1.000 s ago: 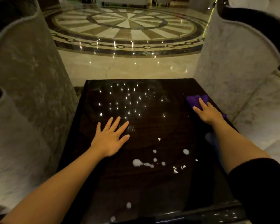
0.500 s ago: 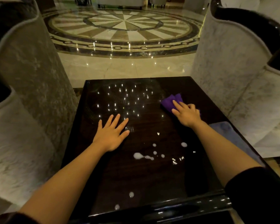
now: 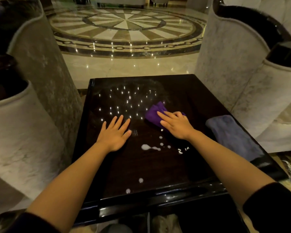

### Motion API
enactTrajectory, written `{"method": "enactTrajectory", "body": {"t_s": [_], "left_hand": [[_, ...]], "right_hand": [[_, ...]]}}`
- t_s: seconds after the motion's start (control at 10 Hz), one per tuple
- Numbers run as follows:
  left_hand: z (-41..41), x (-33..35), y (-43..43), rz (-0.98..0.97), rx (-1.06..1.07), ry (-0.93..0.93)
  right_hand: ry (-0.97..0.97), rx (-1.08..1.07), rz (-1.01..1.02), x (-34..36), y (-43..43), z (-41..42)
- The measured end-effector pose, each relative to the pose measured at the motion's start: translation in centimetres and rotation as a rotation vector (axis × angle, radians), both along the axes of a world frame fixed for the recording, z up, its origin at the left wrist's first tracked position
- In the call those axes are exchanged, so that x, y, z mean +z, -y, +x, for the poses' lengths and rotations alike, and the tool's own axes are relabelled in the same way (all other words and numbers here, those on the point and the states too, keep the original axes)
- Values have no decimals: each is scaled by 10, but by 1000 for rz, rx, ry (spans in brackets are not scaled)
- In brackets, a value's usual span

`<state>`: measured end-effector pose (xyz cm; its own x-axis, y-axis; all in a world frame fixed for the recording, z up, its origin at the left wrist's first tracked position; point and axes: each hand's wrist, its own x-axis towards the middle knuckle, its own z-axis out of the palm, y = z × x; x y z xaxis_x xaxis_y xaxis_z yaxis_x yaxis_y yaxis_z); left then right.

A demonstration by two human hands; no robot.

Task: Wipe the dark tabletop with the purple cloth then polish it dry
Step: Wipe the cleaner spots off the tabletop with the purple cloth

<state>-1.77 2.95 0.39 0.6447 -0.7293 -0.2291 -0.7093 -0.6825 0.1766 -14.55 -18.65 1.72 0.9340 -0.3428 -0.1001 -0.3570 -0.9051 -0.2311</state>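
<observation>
My right hand (image 3: 175, 126) lies flat with fingers spread on the purple cloth (image 3: 154, 113), pressing it against the dark tabletop (image 3: 158, 169) rather than gripping it; the cloth sits near the middle of the table, slightly toward the far side, bunched out beyond my fingertips. My left hand (image 3: 115, 133) rests palm down and open on the bare wood just left of it, holding nothing. Between and just nearer than my hands lie several white foam blobs (image 3: 149, 147), with two more droplets near the front edge. A folded grey-blue towel (image 3: 233, 135) lies along the right edge of the table, apart from my right forearm. Pale upholstered chairs (image 3: 242, 68) flank the table on both sides.
</observation>
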Motion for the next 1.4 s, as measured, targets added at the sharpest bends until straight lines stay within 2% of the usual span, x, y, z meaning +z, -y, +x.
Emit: {"method": "enactTrajectory", "body": {"t_s": [0.4, 0.9, 1.1, 1.4], "left_hand": [[-21, -2, -42, -18, 14, 16], [-27, -1, -45, -27, 17, 44], [-28, 0, -45, -25, 14, 55], [-27, -1, -45, -19, 16, 60]], "right_hand": [[13, 130, 11, -4, -51, -21], [68, 270, 235, 9, -73, -50], [82, 279, 259, 10, -76, -71], [98, 257, 169, 9, -84, -116]]}}
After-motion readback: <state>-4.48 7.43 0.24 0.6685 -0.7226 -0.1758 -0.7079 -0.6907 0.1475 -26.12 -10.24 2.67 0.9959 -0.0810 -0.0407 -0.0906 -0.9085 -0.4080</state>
